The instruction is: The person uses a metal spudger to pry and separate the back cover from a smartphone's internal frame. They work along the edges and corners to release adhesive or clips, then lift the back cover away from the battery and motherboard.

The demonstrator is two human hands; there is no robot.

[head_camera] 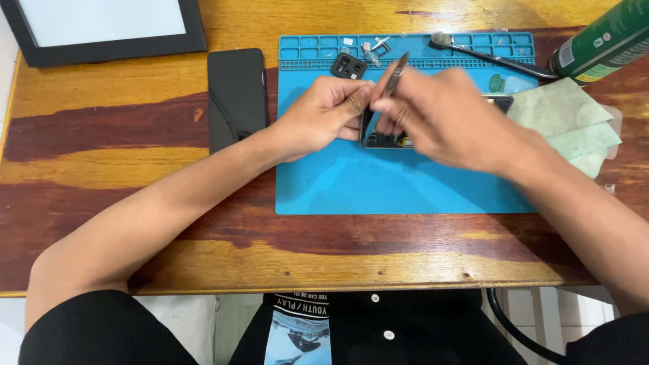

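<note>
Work is well into the stripping of an opened phone (384, 140), which lies on the blue mat (351, 182) in the middle of the wooden table (135, 142), largely hidden under both hands. By the look of it the back is already off: a black panel (235, 98) lies just left of the mat, a black camera-frame piece (349, 65) sits at the mat's far edge, and small loose parts (376, 47) rest in the tray compartments there. What is left inside the body cannot be made out. Left hand (323, 115) is curled around the phone's left end, thumb pressing on its edge. Right hand (439, 115), blurred, pinches slim tweezers (396, 73) whose handle points to the far side, tip down at the phone. Far right, a green can (605, 42) with a pale label lies tilted; near it are pale green wipes (571, 122), and a brush (487, 57) lies across the mat's far edge. A black-framed white board (101, 27) sits far left.
</note>
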